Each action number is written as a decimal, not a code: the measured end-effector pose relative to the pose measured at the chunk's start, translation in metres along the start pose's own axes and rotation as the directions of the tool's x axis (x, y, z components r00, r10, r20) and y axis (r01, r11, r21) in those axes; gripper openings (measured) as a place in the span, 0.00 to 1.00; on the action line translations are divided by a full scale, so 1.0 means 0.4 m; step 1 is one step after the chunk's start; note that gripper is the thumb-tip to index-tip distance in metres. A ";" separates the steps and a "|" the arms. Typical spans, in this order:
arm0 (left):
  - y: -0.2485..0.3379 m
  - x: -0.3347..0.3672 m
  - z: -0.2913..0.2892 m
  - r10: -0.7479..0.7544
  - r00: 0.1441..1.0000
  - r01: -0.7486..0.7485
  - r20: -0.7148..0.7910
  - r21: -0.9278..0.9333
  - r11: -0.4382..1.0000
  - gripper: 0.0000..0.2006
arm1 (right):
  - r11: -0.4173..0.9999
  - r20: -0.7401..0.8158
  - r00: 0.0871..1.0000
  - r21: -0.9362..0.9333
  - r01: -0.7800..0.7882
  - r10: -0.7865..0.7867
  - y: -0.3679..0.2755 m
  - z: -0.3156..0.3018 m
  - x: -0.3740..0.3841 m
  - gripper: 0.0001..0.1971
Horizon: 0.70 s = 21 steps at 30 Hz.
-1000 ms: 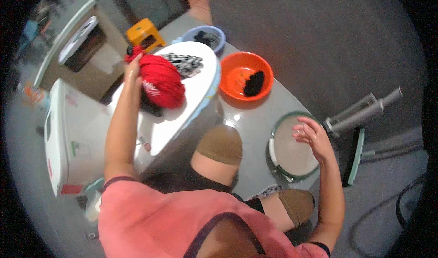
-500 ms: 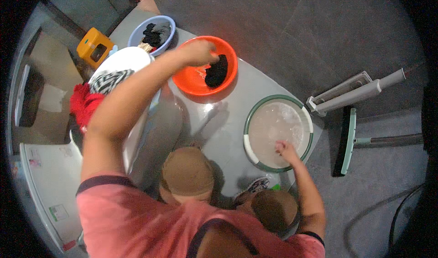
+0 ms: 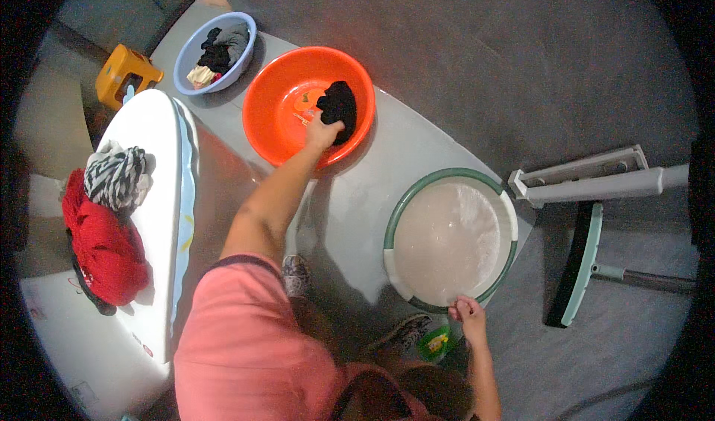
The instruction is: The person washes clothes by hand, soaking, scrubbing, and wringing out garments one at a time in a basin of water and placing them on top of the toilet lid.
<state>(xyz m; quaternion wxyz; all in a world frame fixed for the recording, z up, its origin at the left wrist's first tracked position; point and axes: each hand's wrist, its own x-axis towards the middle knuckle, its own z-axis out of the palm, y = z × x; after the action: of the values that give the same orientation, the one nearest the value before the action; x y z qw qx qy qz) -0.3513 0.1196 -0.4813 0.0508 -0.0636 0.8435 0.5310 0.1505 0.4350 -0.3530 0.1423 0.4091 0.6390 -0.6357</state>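
Note:
My left hand (image 3: 325, 132) reaches into the orange basin (image 3: 262, 86), its fingers closed on the lower left edge of a bunched black cloth (image 3: 340, 107). The cloth rests against the basin's right side. At the near rim of a round green-and-white basin (image 3: 395, 220) is my right hand (image 3: 469, 317), its loosely bent fingers apart and empty. Cloudy, foamy water (image 3: 443, 231) fills that basin.
A blue basin (image 3: 183, 55) at the far left holds dark, grey and cream clothes. On the white board (image 3: 160, 220) lie a striped cloth (image 3: 115, 177) and red fabric (image 3: 112, 261). A yellow stool (image 3: 115, 78) stands behind. A squeegee (image 3: 582, 268) and white-grey mop (image 3: 596, 190) lie right.
My left hand has gone from over the orange basin down onto the black cloth. My right hand has drawn back from above the cloudy water to the near rim. The view has shifted.

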 end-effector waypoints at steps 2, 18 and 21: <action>0.200 -0.091 0.036 0.020 0.999 -0.014 0.043 -0.146 0.989 0.28 | 0.996 -0.016 1.000 0.086 0.009 -0.007 -0.018 -0.004 -0.006 0.15; 0.404 -0.642 0.163 0.010 0.530 -0.205 0.848 0.117 0.972 0.20 | 0.646 -0.392 0.910 0.661 0.382 -0.137 -0.143 -0.027 0.141 0.29; 0.432 -0.597 0.133 -0.346 0.464 0.297 0.816 0.224 0.928 0.16 | 0.695 -0.380 0.880 0.551 0.462 -0.284 -0.079 -0.051 0.148 0.32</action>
<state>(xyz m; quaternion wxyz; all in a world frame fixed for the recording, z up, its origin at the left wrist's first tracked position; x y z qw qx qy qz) -0.1427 0.2543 -0.3139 0.5516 0.0444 0.6983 0.4541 0.0983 0.4786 -0.3695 -0.2221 0.3745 0.4736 -0.7656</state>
